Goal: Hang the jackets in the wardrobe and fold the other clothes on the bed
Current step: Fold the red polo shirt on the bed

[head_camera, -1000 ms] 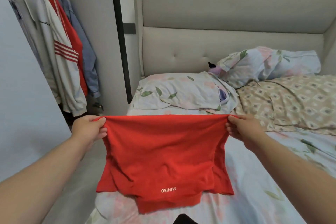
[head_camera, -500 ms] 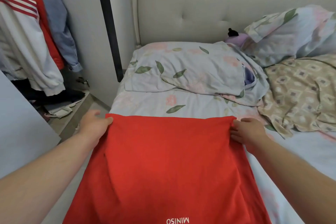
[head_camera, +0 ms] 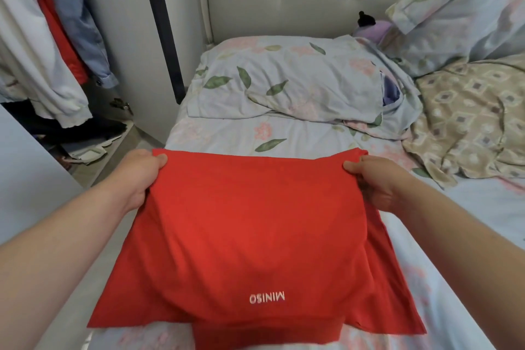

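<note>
Left hand [head_camera: 142, 172], right hand [head_camera: 372, 179] – thumbs on top, pinching red shirt [head_camera: 250, 236]

One word can be read: MINISO, in small white capital letters [head_camera: 267, 297], printed on the red shirt [head_camera: 255, 221]. Seen from the head camera it stands upside down. It sits close to the shirt's near hem, about midway between its left and right sides, toward the near edge of the bed [head_camera: 284, 133]

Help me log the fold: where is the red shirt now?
Head view, centre-low: the red shirt spreads over the bed, before the floral pillow, far corners gripped by left hand and right hand.
</note>
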